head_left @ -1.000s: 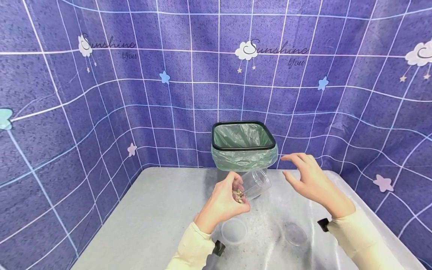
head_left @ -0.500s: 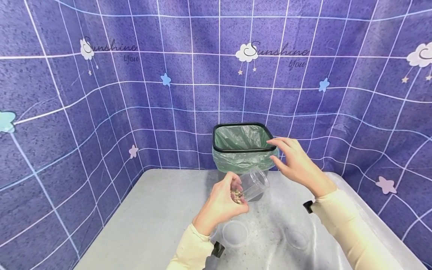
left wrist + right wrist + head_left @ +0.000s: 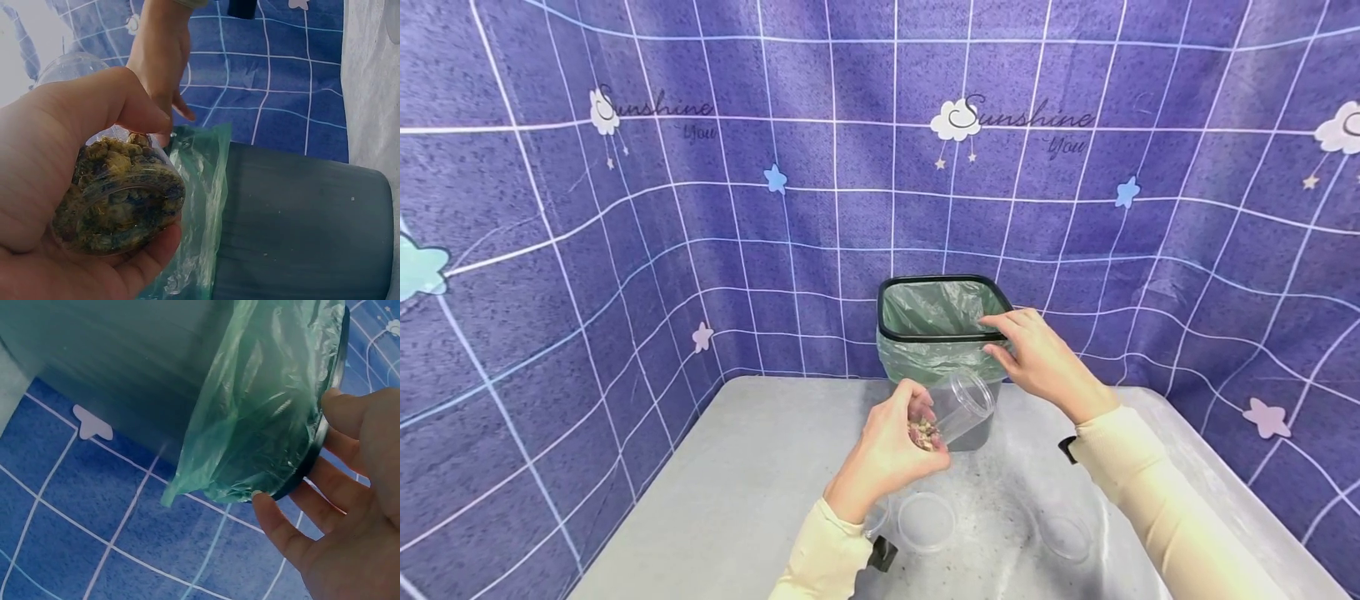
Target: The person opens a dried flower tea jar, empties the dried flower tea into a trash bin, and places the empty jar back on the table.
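Note:
My left hand (image 3: 895, 437) grips a clear plastic jar (image 3: 964, 408) near its base. The jar is tilted, its open mouth pointing up and right in front of the trash can (image 3: 943, 337). Dried flower buds (image 3: 119, 187) lie gathered at the jar's bottom, seen through its base in the left wrist view. My right hand (image 3: 1037, 354) is at the can's right front corner. Its thumb and fingers curl around the black rim (image 3: 315, 447) over the green bag (image 3: 262, 425), with some fingertips hidden behind the rim.
The can stands at the back of the grey table (image 3: 775, 467), before a purple curtain (image 3: 820, 208). A round clear lid (image 3: 927, 522) lies at the front, with another clear disc (image 3: 1065, 537) to its right. A further clear round piece (image 3: 876, 517) is partly behind the left wrist.
My right hand has moved left from beside the can onto its rim. The left hand keeps the jar tilted in nearly the same place.

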The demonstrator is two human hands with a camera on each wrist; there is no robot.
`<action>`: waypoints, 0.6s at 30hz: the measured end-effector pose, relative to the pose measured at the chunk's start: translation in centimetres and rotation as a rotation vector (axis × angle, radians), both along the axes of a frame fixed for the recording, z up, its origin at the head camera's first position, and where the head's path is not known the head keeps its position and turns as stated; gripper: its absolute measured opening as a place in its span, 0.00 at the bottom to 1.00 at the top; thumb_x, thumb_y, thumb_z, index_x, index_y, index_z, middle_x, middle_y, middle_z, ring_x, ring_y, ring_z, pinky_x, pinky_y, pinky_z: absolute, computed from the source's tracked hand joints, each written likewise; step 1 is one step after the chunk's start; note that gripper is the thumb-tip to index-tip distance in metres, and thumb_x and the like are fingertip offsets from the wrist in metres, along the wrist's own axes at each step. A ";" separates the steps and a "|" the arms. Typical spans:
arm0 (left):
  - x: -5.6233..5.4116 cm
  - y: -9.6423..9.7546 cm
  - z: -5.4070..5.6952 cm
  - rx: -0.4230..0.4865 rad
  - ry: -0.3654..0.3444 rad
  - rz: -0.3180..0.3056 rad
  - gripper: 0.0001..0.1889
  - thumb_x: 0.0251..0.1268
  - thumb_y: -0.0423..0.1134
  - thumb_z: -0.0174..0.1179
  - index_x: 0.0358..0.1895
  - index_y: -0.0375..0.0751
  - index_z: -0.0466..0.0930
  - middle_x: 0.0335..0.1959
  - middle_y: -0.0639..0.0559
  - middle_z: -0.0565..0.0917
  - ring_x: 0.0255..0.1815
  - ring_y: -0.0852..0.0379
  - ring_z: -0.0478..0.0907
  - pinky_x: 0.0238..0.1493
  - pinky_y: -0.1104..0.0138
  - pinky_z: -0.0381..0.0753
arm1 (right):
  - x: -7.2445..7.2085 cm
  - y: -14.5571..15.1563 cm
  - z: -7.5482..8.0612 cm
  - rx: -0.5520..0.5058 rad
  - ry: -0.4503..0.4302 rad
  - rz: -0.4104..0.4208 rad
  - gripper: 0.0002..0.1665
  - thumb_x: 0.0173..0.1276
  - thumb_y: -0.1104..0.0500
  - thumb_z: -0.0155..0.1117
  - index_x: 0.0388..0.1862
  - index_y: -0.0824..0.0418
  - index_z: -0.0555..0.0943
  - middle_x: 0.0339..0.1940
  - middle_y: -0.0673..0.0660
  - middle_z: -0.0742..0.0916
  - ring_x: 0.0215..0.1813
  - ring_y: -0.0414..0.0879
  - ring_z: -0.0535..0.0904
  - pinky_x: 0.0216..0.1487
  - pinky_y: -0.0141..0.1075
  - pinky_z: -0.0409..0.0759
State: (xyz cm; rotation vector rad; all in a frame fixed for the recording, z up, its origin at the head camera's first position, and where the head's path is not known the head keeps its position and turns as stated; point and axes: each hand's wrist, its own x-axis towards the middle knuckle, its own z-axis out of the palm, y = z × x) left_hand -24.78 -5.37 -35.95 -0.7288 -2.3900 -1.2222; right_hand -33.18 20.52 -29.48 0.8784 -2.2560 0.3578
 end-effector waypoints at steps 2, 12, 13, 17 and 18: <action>0.0 -0.1 0.1 -0.001 0.003 0.001 0.27 0.42 0.36 0.71 0.50 0.46 0.73 0.36 0.63 0.83 0.28 0.67 0.79 0.34 0.70 0.81 | -0.2 -0.1 -0.1 0.005 -0.004 0.005 0.22 0.69 0.61 0.71 0.59 0.67 0.82 0.51 0.64 0.88 0.58 0.62 0.80 0.64 0.54 0.74; 0.1 -0.5 0.3 0.022 -0.016 -0.010 0.28 0.42 0.35 0.72 0.51 0.45 0.73 0.36 0.61 0.83 0.27 0.66 0.80 0.33 0.69 0.82 | -1.1 -0.1 -0.6 -0.004 0.007 0.010 0.13 0.67 0.64 0.72 0.49 0.65 0.86 0.42 0.60 0.89 0.49 0.59 0.82 0.54 0.52 0.78; 0.1 -0.5 0.3 0.021 -0.015 -0.009 0.28 0.42 0.35 0.72 0.51 0.45 0.73 0.36 0.61 0.83 0.27 0.67 0.80 0.33 0.69 0.82 | -1.2 -0.1 -0.6 -0.007 0.007 0.014 0.12 0.67 0.64 0.72 0.48 0.66 0.86 0.41 0.60 0.89 0.49 0.59 0.82 0.54 0.52 0.79; 0.1 -0.5 0.4 0.016 -0.008 0.002 0.28 0.42 0.35 0.73 0.51 0.45 0.74 0.35 0.61 0.83 0.29 0.67 0.80 0.35 0.69 0.81 | -1.5 -0.1 -0.7 -0.022 0.027 0.036 0.10 0.66 0.67 0.73 0.46 0.66 0.86 0.39 0.59 0.89 0.46 0.58 0.82 0.50 0.52 0.80; 0.1 -0.5 0.4 0.014 -0.007 0.004 0.28 0.42 0.35 0.73 0.51 0.45 0.74 0.35 0.61 0.83 0.30 0.67 0.80 0.36 0.69 0.81 | -1.5 0.0 -0.8 -0.026 0.038 0.044 0.09 0.65 0.68 0.72 0.45 0.66 0.85 0.39 0.59 0.89 0.45 0.58 0.82 0.50 0.52 0.80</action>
